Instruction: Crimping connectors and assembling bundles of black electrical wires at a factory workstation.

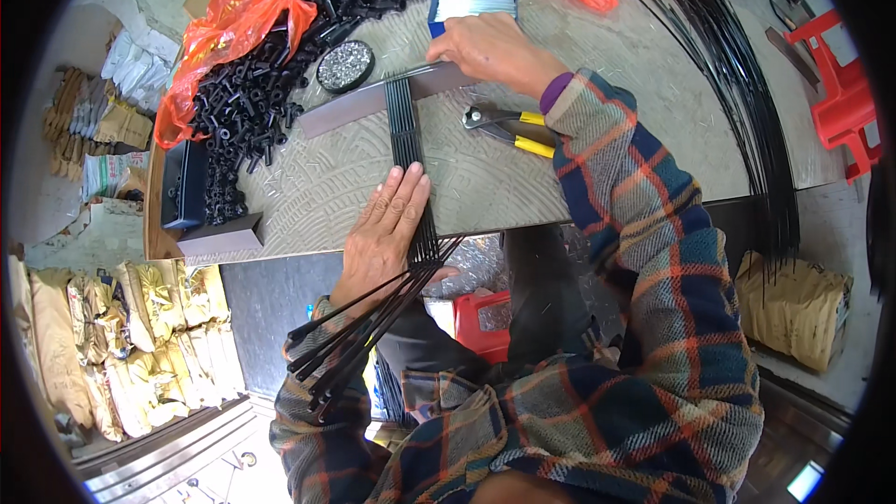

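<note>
A bundle of thin black rods (402, 121) lies across the worktop, its far ends against an upright grey metal strip (345, 110). My left hand (381, 229) lies along the bundle at the table's near edge. Its fingers are stretched together over the rods, and the thumb shows on the other side beneath them. Thicker black ends of the rods fan out over my left forearm. My right hand (495, 54) is at the strip's right end, just in front of a blue box (435, 14) of pale thin sticks. Its fingers are bent together; what they hold is hidden.
Yellow-handled pincers (509, 126) lie under my right forearm. A round dish (344, 66) of small shiny bits, heaped black tubular parts (238, 98) and an orange bag (252, 14) are left and behind. Long black rods (747, 93) overhang the right edge, near a red stool (840, 93).
</note>
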Motion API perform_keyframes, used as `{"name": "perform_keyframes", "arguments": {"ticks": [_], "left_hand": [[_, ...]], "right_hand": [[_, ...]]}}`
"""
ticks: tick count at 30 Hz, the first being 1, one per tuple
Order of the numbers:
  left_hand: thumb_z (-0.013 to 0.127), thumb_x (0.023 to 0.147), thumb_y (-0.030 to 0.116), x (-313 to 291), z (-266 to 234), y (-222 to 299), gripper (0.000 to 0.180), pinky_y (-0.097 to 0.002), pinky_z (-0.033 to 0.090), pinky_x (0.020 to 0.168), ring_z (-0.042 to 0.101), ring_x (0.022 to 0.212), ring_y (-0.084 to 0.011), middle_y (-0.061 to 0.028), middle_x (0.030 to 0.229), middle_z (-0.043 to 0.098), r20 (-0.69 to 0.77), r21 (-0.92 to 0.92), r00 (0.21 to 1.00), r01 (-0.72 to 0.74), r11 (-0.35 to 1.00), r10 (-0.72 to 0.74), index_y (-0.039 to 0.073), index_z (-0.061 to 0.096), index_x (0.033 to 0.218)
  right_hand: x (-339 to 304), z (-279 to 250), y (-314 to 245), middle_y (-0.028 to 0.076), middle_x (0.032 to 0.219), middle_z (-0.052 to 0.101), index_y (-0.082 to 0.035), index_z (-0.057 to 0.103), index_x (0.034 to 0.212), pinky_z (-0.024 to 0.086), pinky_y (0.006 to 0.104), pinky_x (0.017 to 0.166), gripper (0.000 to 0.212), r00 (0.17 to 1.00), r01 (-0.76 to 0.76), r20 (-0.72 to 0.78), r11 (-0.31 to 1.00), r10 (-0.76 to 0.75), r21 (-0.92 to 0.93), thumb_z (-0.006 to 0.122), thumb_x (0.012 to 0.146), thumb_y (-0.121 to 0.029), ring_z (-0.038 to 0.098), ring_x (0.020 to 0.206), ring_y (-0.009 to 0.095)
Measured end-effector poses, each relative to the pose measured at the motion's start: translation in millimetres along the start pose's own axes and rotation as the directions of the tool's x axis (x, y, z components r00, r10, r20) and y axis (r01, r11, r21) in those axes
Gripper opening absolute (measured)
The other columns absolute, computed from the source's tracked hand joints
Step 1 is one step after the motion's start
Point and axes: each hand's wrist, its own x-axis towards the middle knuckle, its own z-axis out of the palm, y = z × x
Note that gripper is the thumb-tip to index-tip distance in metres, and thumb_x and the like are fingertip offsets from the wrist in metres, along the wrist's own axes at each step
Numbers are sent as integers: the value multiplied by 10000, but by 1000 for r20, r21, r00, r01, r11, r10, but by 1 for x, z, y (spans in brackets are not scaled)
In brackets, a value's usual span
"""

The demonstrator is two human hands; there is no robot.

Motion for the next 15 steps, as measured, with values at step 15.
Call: {"name": "perform_keyframes", "arguments": {"ticks": [15], "left_hand": [[734,543,504,2,4,-2,998,-431,267,1024,293,1262,-359,-209,1336,338,-11,-11,1000,-20,1000,20,-43,345,1281]], "right_hand": [[6,0,-8,109,719,568,-177,653,786,409,409,509,137,989,-54,134,996,63,-69,534,741,-128,577,629,313]]}}
